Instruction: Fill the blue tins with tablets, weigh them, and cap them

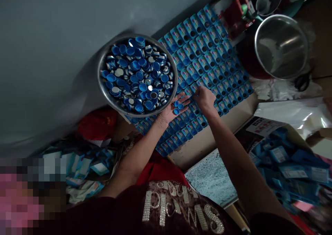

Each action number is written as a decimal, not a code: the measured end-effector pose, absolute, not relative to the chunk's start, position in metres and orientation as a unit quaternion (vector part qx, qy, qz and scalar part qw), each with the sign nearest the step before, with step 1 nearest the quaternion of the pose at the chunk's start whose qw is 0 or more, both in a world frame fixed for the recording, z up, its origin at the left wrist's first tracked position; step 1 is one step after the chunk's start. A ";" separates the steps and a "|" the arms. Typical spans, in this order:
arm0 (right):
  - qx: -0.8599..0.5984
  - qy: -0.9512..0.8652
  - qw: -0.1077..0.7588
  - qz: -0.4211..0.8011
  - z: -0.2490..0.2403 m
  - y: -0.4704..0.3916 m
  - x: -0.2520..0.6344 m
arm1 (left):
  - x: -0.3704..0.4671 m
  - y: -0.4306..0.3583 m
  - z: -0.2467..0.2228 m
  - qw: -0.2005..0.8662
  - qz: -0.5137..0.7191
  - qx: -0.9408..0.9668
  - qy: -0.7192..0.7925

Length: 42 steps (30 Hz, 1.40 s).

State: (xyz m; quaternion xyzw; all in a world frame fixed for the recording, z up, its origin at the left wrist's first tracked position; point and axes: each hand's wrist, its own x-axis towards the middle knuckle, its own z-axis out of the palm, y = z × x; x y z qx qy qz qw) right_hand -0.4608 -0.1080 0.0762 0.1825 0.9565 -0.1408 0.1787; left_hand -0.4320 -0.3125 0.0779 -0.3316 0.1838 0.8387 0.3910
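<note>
My left hand (169,112) is palm up with fingers spread, and several small blue caps (176,105) lie on it. Beside it, a wide metal bowl (103,90) is heaped with blue and silver caps. Rows of blue packages (198,67) with round hollows cover the work surface; some hollows look dark, others hold blue rounds. My right hand (205,98) is over these rows, its fingers pinched together and pointing down; whatever they hold is hidden.
An empty metal pot (281,47) stands at the upper right, with black scissors (303,81) below it. Blue packages fill a box (287,159) at the lower right. More cartons (83,164) lie at lower left, near a red bag (97,126).
</note>
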 end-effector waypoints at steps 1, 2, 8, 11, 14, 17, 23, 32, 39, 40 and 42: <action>0.191 0.953 0.191 -0.136 0.076 -0.107 -0.465 | -0.432 -0.313 0.076 0.390 0.841 -0.329 0.181; 0.199 0.951 0.198 -0.132 0.076 -0.105 -0.468 | -0.431 -0.313 0.074 0.388 0.845 -0.324 0.177; 0.148 0.964 0.126 -0.180 0.099 -0.121 -0.448 | -0.419 -0.317 0.069 0.373 0.859 -0.303 0.175; 0.088 0.954 0.087 -0.275 0.108 -0.143 -0.414 | -0.417 -0.317 0.075 0.363 0.850 -0.335 0.183; 0.053 0.928 0.099 -0.355 0.104 -0.163 -0.381 | -0.414 -0.315 0.081 0.367 0.838 -0.360 0.185; 0.088 0.904 0.097 -0.406 0.092 -0.172 -0.365 | -0.408 -0.310 0.085 0.380 0.828 -0.371 0.178; 0.087 0.883 0.152 -0.436 0.080 -0.167 -0.373 | -0.405 -0.309 0.088 0.355 0.835 -0.390 0.158; 0.166 0.951 0.124 -0.230 0.080 -0.138 -0.422 | -0.415 -0.322 0.080 0.302 0.854 -0.388 0.171; 0.168 0.951 0.235 -0.111 0.083 -0.138 -0.461 | -0.414 -0.330 0.070 0.353 0.853 -0.341 0.179; 0.165 0.952 0.234 -0.109 0.084 -0.138 -0.462 | -0.413 -0.331 0.069 0.355 0.855 -0.334 0.179; 0.157 0.957 0.212 -0.118 0.089 -0.140 -0.456 | -0.412 -0.331 0.069 0.350 0.858 -0.331 0.179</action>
